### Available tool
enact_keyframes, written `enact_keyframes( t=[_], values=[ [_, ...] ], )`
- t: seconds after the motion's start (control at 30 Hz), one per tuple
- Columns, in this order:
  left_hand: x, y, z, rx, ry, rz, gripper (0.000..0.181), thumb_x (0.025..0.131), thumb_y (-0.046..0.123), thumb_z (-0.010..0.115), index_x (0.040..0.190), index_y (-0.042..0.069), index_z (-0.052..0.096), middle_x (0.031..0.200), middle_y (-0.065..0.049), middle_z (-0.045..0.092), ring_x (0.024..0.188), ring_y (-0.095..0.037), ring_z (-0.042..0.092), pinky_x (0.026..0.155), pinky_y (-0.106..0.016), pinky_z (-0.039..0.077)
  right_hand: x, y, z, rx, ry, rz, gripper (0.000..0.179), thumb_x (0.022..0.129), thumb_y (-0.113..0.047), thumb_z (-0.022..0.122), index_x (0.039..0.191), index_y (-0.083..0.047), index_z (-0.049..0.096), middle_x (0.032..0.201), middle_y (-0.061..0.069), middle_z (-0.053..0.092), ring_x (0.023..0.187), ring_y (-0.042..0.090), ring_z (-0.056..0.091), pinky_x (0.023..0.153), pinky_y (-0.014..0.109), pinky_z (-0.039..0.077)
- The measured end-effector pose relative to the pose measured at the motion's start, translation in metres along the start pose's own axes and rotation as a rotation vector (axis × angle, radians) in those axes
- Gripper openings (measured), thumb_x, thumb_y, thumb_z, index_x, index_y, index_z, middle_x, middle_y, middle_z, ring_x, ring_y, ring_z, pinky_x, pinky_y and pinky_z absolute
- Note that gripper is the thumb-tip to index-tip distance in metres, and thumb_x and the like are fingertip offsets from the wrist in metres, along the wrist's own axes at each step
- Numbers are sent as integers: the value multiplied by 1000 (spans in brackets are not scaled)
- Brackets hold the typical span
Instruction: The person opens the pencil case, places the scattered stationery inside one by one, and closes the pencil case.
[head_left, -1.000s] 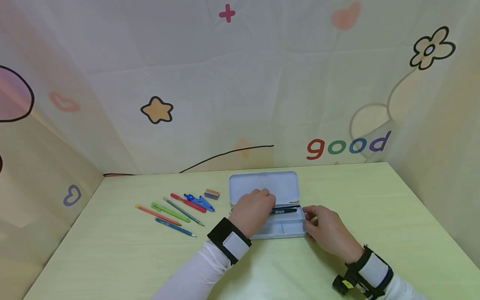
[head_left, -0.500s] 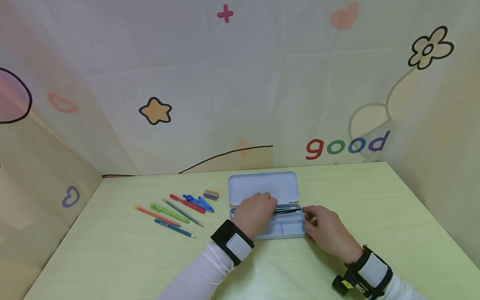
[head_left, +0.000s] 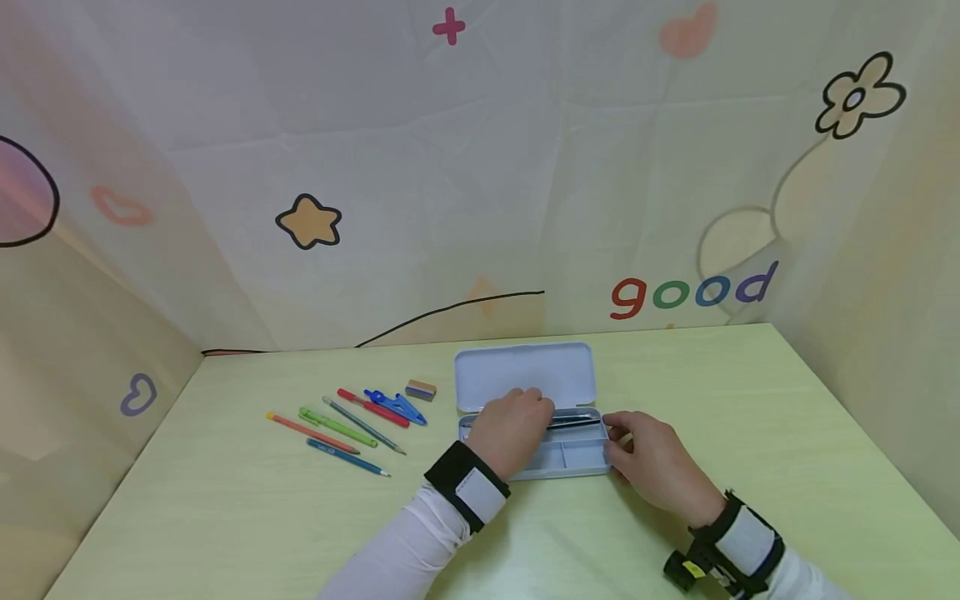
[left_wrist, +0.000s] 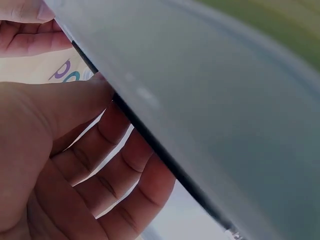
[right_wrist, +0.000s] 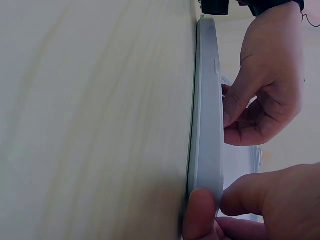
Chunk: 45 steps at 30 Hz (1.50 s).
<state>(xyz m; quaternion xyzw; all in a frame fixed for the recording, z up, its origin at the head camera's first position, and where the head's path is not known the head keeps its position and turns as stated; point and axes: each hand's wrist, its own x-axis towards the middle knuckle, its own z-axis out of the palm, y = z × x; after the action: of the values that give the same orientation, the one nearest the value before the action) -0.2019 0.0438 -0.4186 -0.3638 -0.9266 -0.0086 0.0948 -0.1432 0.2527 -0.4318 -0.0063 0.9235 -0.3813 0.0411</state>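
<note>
A pale blue pencil case [head_left: 585, 457] lies with its lid [head_left: 525, 375] folded back. My left hand [head_left: 513, 432] reaches over its back compartment, where black pens [head_left: 573, 422] lie lengthwise; the hand covers their left part. Seen from the left wrist, thumb and fingertips pinch a slim black pen [left_wrist: 167, 165] along the case wall. At the right end of the case, my right hand [head_left: 651, 457] grips the corner, with a finger and thumb [right_wrist: 200, 212] on either side of the wall in the right wrist view.
Left of the case lie a blue pencil [head_left: 348, 457], an orange pencil [head_left: 313, 433], a green pen [head_left: 337, 427], a grey-green pencil [head_left: 363, 425], a red pen [head_left: 372, 407], a blue compass [head_left: 397, 407] and an eraser [head_left: 421, 390]. A printed curtain [head_left: 450, 167] hangs behind the table.
My left hand has shifted slightly right, and the black pen under it has sunk lower into the back compartment beside the other. My right hand keeps its grip on the case.
</note>
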Motion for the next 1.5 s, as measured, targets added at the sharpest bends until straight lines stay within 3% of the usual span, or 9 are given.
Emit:
enact_keyframes(
  t=[0.83, 1.5],
  values=[
    [4, 0, 6, -4, -15, 1, 13, 99, 10, 77, 111, 15, 80, 94, -1, 73, 79, -15, 65, 71, -28, 59, 1, -1, 0, 5, -6, 9, 42, 101, -2, 67, 140, 11, 58, 104, 11, 63, 74, 17, 61, 63, 29, 56],
    [5, -2, 7, -39, 9, 13, 12, 96, 6, 78, 101, 16, 82, 85, 2, 69, 75, -13, 61, 66, -26, 54, 0, -1, 0, 2, 1, 3, 41, 101, -3, 67, 139, 12, 58, 103, 11, 63, 76, 17, 61, 63, 29, 56]
  ],
)
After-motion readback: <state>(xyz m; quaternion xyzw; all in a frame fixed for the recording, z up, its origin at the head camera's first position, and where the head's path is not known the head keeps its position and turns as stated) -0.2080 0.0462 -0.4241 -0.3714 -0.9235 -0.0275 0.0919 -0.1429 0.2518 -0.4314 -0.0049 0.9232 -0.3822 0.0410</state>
